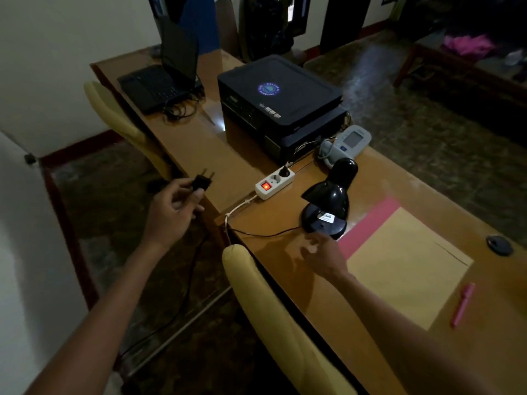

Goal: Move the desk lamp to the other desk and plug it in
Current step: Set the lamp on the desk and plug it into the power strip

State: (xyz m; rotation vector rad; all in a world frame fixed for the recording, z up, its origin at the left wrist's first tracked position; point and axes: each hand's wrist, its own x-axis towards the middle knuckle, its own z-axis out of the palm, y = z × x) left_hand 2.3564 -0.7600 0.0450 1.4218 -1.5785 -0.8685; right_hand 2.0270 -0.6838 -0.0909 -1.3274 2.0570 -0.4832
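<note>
A: What's nearest the camera?

B: Two bare forearms reaching out, and between them the yellow chair back (285, 317) tucked against the near wooden desk (285, 220). On that desk to the right lie a manila envelope (410, 266) over a pink folder (373, 220), with a pink pen (462, 305) beside them and a round black cable grommet (499, 245) further right.

A: And the right hand?

B: The right hand (320, 252) hovers just above the desktop, close to the lamp's base, fingers loosely spread and holding nothing. It is blurred, so I cannot tell whether the fingertips touch the wood.

A: Where is the lamp?

B: The black desk lamp (328, 201) stands upright on the near desk, its shade tipped down to the left. Its thin black cord (265, 233) runs off the desk edge and down to the floor.

A: The left hand?

B: The left hand (174, 206) is off the desk's left side, over the floor, pinching the lamp's black two-pin plug (203, 182) between thumb and fingers, pins pointing up and away.

A: Further back?

B: A white power strip (274, 182) with a lit red switch sits near the lamp, one black plug already in its far socket. Behind it are a blood pressure monitor (346, 143), a black printer (281, 104), then an open laptop (162, 78) on the far desk, with a second yellow chair (114, 109) beside it.
</note>
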